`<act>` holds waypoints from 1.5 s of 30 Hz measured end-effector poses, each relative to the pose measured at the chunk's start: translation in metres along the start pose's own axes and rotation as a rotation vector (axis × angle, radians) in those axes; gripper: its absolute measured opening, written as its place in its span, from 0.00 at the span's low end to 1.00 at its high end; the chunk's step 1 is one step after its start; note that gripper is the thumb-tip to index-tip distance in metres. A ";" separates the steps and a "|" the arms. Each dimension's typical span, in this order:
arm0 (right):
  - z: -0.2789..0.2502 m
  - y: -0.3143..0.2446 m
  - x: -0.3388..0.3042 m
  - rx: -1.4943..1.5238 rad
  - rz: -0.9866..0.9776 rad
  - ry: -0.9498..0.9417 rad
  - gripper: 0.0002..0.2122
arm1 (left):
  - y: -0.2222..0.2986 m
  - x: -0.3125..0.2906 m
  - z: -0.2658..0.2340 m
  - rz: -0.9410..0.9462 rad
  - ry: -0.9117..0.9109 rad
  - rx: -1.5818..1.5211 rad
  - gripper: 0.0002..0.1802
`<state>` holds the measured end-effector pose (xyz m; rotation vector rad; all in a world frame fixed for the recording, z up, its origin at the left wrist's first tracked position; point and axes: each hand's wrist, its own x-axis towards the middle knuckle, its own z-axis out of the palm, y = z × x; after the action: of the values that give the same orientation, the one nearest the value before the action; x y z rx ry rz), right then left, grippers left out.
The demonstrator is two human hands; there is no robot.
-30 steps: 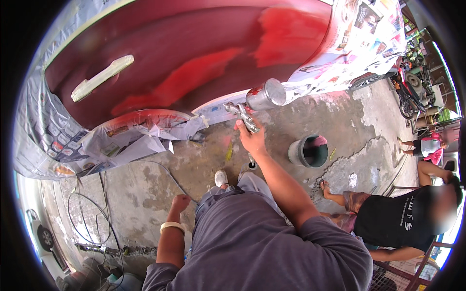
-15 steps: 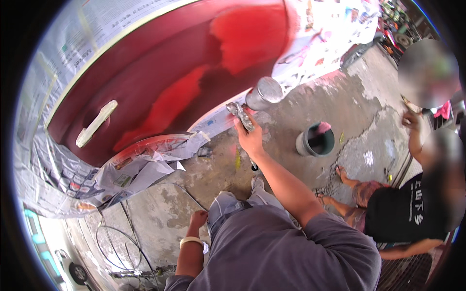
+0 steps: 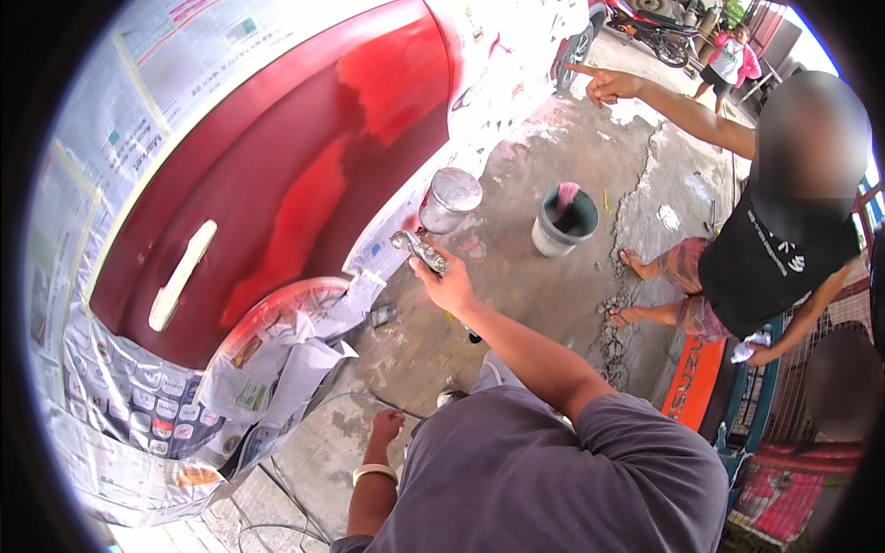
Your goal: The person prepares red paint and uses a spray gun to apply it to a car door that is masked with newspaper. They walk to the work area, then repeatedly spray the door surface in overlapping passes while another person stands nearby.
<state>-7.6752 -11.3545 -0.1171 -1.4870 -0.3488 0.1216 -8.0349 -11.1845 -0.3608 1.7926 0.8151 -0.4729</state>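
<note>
My right hand [image 3: 450,284] is wrapped around a metallic spray gun [image 3: 419,249] with a silver paint cup [image 3: 451,196] on it. I hold it just off the lower right edge of a dark red vehicle panel [image 3: 267,175]. Brighter red patches [image 3: 392,88] mark part of this panel, and its handle [image 3: 182,275] is covered in pale tape. My left hand [image 3: 388,425] hangs low by my side, fingers curled; a hose [image 3: 355,397] passes close to it, and whether the hand grips anything is hidden.
Newspaper [image 3: 138,405] masks the vehicle around the panel. A bucket [image 3: 564,221] with a pink cloth stands on the stained concrete. At the right a co-worker [image 3: 774,249] points with an outstretched arm, a white cloth in the other hand. Another person [image 3: 731,64] and a motorcycle [image 3: 659,37] are farther back.
The view has shifted, bringing more of the right side into sight. The co-worker's raised arm has stretched out toward the vehicle. My right hand keeps its hold on the spray gun.
</note>
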 end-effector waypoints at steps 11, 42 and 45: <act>0.048 -0.005 -0.098 0.034 -0.001 0.085 0.20 | -0.189 -0.130 -0.041 -0.411 -0.050 0.147 0.09; 0.048 -0.081 -0.117 0.077 0.205 -0.121 0.23 | -0.031 -0.059 -0.050 0.184 -0.200 -0.796 0.18; 0.043 -0.088 -0.097 0.061 0.222 -0.110 0.22 | 0.208 -0.141 -0.093 0.645 -0.463 -0.901 0.53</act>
<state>-7.7910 -11.3494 -0.0433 -1.4580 -0.2649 0.3889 -7.9876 -11.1837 -0.0971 0.9456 0.0469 -0.0442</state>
